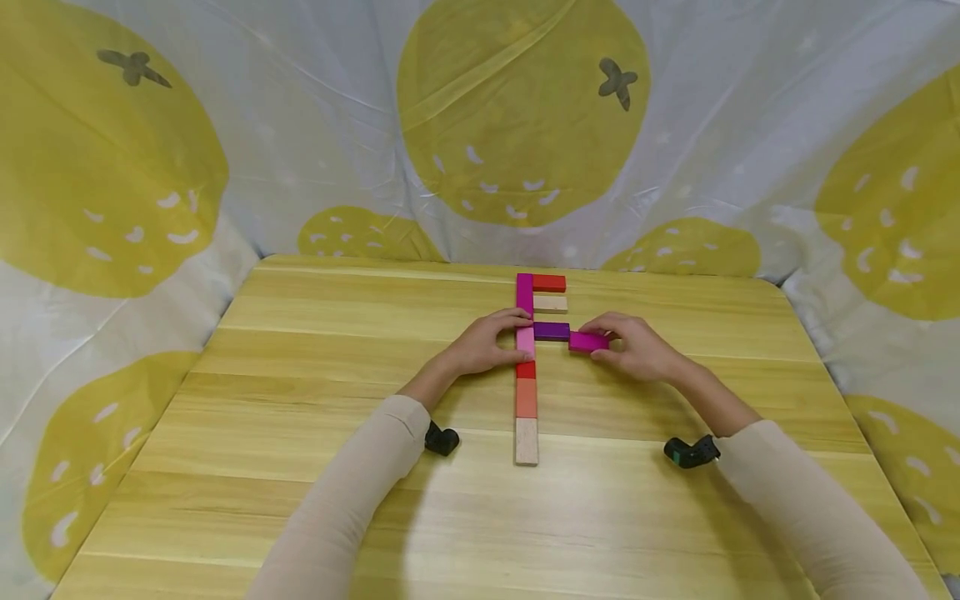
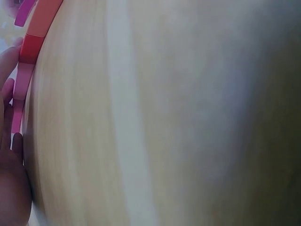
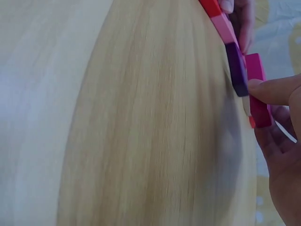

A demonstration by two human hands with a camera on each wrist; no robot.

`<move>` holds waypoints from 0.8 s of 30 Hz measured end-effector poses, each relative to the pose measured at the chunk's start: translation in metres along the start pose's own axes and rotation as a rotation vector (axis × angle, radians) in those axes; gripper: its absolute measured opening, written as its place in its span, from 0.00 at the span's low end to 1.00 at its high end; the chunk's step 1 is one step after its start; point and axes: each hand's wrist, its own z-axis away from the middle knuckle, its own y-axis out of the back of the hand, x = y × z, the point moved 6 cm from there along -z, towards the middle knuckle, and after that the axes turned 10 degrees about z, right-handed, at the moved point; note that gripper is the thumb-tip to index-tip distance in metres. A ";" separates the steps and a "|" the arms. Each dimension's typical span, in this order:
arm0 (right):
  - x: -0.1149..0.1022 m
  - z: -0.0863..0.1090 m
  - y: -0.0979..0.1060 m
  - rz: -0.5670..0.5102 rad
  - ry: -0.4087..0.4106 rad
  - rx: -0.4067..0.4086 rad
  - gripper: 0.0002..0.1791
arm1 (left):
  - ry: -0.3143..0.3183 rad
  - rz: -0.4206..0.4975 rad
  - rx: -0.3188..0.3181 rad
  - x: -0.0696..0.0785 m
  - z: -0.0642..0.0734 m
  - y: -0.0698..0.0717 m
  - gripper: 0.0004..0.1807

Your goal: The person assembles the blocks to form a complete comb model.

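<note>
My right hand (image 1: 633, 346) pinches a magenta block (image 1: 587, 342) between thumb and fingers. The block's left end is right at the right end of a purple block (image 1: 552, 332). In the right wrist view, the held magenta block (image 3: 256, 89) overlaps the purple block (image 3: 236, 69). My left hand (image 1: 483, 342) touches a column of blocks from its left side, thumb and fingers spread along a pink block (image 1: 526, 342). Above that one is another magenta block (image 1: 524, 292); below it come a red block (image 1: 527, 370), a salmon block (image 1: 527, 398) and a plain wood block (image 1: 527, 440).
Another red block (image 1: 550, 283) and another plain wood block (image 1: 551, 304) extend rightward from the column's upper part. The wooden table (image 1: 315, 333) ends at a patterned cloth (image 1: 525, 242). Black wrist devices (image 1: 690, 452) sit below both forearms.
</note>
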 end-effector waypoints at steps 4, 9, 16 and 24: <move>-0.008 -0.005 -0.005 -0.009 0.027 -0.003 0.19 | 0.002 0.007 0.007 0.002 0.000 0.000 0.35; -0.016 -0.010 -0.013 -0.007 0.024 -0.025 0.19 | 0.006 0.016 0.004 0.002 -0.001 0.000 0.35; -0.024 -0.016 -0.023 0.041 0.039 -0.045 0.18 | -0.004 0.017 0.007 0.000 -0.002 0.000 0.35; -0.029 -0.020 -0.029 0.089 0.052 -0.041 0.18 | 0.002 0.008 0.001 -0.001 -0.002 -0.001 0.35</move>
